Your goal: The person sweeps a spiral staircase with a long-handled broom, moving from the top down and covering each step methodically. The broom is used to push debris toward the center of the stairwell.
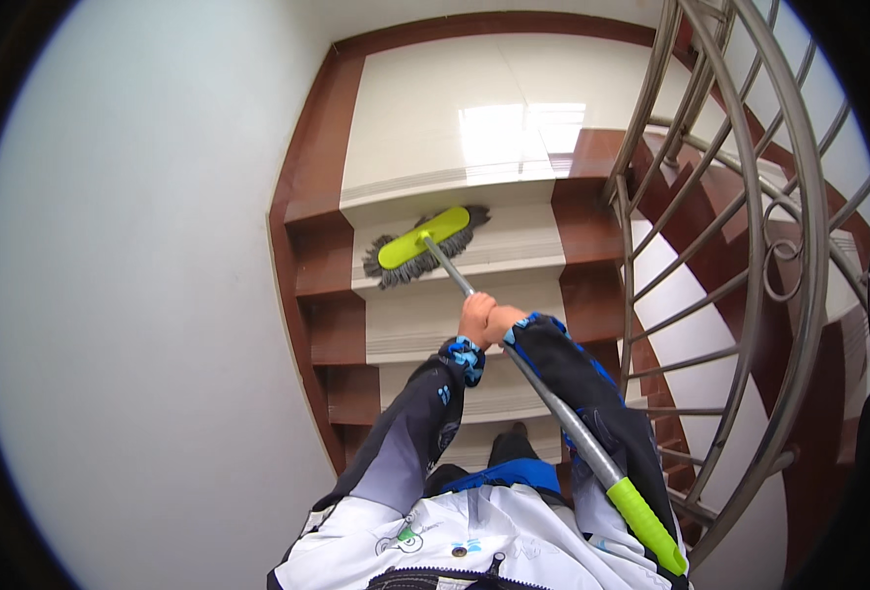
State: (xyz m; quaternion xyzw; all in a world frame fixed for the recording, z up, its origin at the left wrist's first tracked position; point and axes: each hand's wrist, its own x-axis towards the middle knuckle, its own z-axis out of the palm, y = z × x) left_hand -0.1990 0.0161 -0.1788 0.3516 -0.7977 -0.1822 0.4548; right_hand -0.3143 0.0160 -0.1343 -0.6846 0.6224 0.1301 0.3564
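Note:
Both hands grip the grey metal pole of a dust mop, one against the other, in the middle of the view. My left hand (475, 318) is nearer the mop head, and my right hand (503, 323) is just beside it. The mop head (426, 237), a lime-green plate with a grey fringe, rests aslant on a stair tread (512, 230) just below the landing. The pole runs back under my right forearm to a lime-green grip (645, 525) by my right side.
Stairs with cream middles and red-brown sides descend towards me from a shiny landing (420, 110). A white wall (133, 280) stands on the left. A curved metal railing (753, 184) closes off the right, with more steps beyond it. One foot (519, 428) shows on a lower step.

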